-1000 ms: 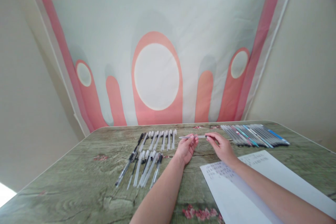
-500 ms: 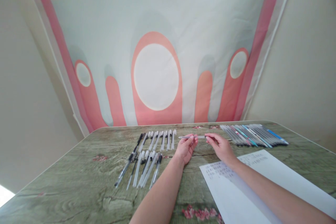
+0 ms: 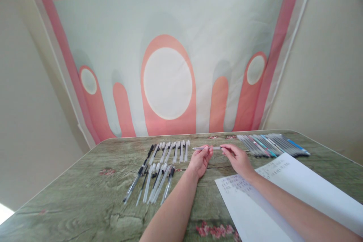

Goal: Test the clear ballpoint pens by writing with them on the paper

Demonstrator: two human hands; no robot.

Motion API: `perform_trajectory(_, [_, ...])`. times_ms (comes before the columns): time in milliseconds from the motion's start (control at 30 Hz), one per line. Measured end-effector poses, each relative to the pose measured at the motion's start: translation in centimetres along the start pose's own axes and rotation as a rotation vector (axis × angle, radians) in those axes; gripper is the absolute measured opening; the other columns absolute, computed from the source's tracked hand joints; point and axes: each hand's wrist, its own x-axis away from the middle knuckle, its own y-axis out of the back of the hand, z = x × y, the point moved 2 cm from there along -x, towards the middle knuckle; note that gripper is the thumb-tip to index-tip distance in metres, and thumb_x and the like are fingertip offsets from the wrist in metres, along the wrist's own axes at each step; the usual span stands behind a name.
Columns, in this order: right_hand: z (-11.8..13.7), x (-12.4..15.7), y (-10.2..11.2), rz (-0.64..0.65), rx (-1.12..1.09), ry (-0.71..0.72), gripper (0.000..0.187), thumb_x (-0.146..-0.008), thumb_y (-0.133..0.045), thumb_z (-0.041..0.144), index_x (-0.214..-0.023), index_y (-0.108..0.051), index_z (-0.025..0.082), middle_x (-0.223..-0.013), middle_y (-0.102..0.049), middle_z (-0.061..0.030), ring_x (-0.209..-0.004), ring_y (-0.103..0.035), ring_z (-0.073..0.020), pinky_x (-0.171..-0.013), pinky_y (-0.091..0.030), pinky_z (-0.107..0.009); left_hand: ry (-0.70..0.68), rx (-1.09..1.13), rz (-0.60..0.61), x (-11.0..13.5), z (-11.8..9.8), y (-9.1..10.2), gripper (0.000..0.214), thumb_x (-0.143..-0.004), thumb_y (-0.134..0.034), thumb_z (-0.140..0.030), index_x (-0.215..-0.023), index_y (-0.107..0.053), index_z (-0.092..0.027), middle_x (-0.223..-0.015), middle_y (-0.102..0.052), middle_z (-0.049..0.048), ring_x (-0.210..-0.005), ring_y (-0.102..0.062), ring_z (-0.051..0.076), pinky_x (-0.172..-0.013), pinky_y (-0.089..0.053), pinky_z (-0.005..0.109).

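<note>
"Two hands are sharing one slim, translucent plastic pen (image 3: 217, 148), and they're holding it level across the gap between them!"

"How's the left hand (image 3: 200, 162) looking?"

"It's pinching: fingers curling in, thumb pressing, and the pen's pale, narrow end is poking out to its left."

"And the right hand (image 3: 237, 159)?"

"Thumb and fingertips are meeting on the pen's dark end, hardly any gap there."

"What's lying left of the left hand?"

"Two rows! Just beside it, a far row of translucent white-capped pens (image 3: 170, 153) is lying side by side. Closer to the body, a near row of clear and white pens with black parts (image 3: 160, 183) is fanning out, some overlapping."

"And past the right hand?"

"To its right, a tight bank of slim grey, pink, teal and blue sticks (image 3: 265, 146) is lying. Nearer the body, beneath the right forearm, a white paper sheet with dark handwriting (image 3: 297, 185) is stretching out, its writing too small to read."

"Under it all?"

"Below both hands, a grey-green, wood-patterned tabletop (image 3: 73, 196) is carrying everything, and pink printed blossoms (image 3: 215, 230) are showing between the forearms."
</note>
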Motion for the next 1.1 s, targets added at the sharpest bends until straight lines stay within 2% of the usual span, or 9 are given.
perform_trajectory(133, [1.0,0.0,0.2,-0.003,0.077,0.122,0.021,-0.083,-0.046,0.033,-0.092,-0.061,0.021,-0.089,-0.063,-0.0056,-0.082,-0.059,-0.0186,-0.076,-0.047,-0.033,0.005,0.008,-0.009,-0.1,0.1,0.1,0.010,-0.071,-0.062,-0.008,-0.080,-0.057,-0.009,-0.077,-0.065,0.0081,-0.067,-0.063,0.009,-0.066,-0.053,0.017])
perform_trajectory(200, [1.1,0.0,0.2,-0.008,0.095,0.131,0.022,-0.083,-0.045,0.034,-0.093,-0.061,0.022,-0.091,-0.063,-0.0058,-0.084,-0.059,-0.0191,-0.077,-0.046,-0.033,0.003,0.004,-0.006,-0.1,0.1,0.1,0.010,-0.071,-0.062,-0.008,-0.080,-0.057,-0.008,-0.078,-0.065,0.0082,-0.066,-0.062,0.009,-0.065,-0.053,0.017])
perform_trajectory(400, [0.5,0.0,0.1,-0.006,0.049,0.002,0.026,-0.081,-0.047,0.038,-0.096,-0.058,0.021,-0.084,-0.065,-0.0050,-0.073,-0.061,-0.0188,-0.072,-0.048,-0.034,-0.007,-0.011,-0.012,-0.1,0.1,0.2,0.008,-0.071,-0.062,-0.010,-0.078,-0.058,-0.008,-0.079,-0.065,0.0083,-0.067,-0.063,0.009,-0.066,-0.053,0.017])
perform_trajectory(633, [0.4,0.0,0.2,0.013,0.074,0.011,0.024,-0.082,-0.045,0.039,-0.091,-0.058,0.021,-0.083,-0.064,-0.0042,-0.070,-0.060,-0.0176,-0.070,-0.046,-0.031,-0.025,-0.035,0.011,-0.1,0.2,0.2,0.012,-0.071,-0.063,-0.010,-0.081,-0.057,-0.009,-0.081,-0.065,0.0094,-0.068,-0.062,0.010,-0.066,-0.053,0.017])
perform_trajectory(900, [-0.3,0.0,0.2,0.077,0.151,-0.060,0.031,-0.083,-0.040,0.045,-0.074,-0.057,0.021,-0.065,-0.063,-0.0022,-0.059,-0.058,-0.0167,-0.059,-0.044,-0.028,-0.041,-0.101,0.024,0.1,0.2,0.0,0.015,-0.069,-0.065,-0.010,-0.081,-0.056,-0.009,-0.080,-0.065,0.0090,-0.067,-0.062,0.009,-0.066,-0.053,0.018])
perform_trajectory(1100, [-1.3,0.2,0.0,0.130,0.055,-0.229,0.044,-0.083,-0.033,0.051,-0.061,-0.054,0.019,-0.052,-0.058,-0.0008,-0.044,-0.054,-0.0142,-0.048,-0.042,-0.026,-0.023,-0.138,0.051,0.2,0.3,-0.2,0.016,-0.069,-0.065,-0.010,-0.082,-0.056,-0.009,-0.083,-0.065,0.0104,-0.068,-0.062,0.010,-0.068,-0.052,0.019])
